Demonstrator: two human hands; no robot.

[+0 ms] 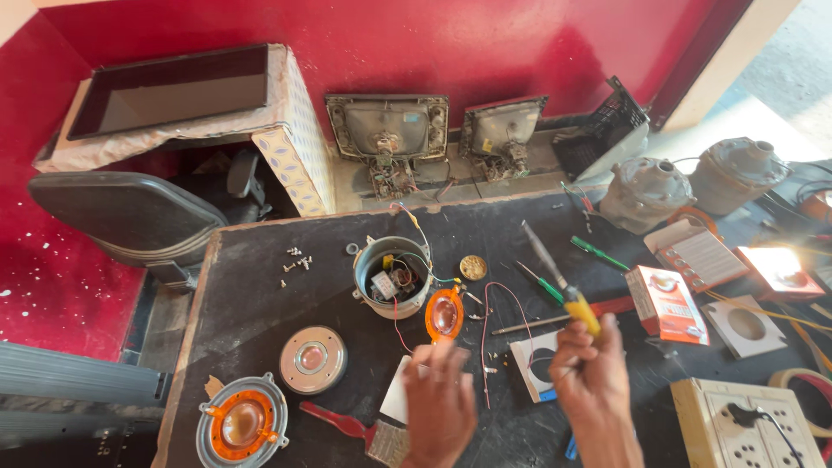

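A dark workbench [260,286] stands against a red wall [485,43], two old picture tubes [387,130] at its far edge. The right hand [594,364] is clamped on a yellow-handled screwdriver [563,282], near right. The left hand [438,403], fingers loosely apart, hovers near an orange ring [444,314] beside a metal can [392,276].

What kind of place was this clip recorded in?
Most likely a small electronics repair workshop. Two bare picture tubes with circuit boards lean against the red wall, an opened grey metal can full of wiring sits on the black workbench, and the right hand holds a yellow-handled screwdriver.
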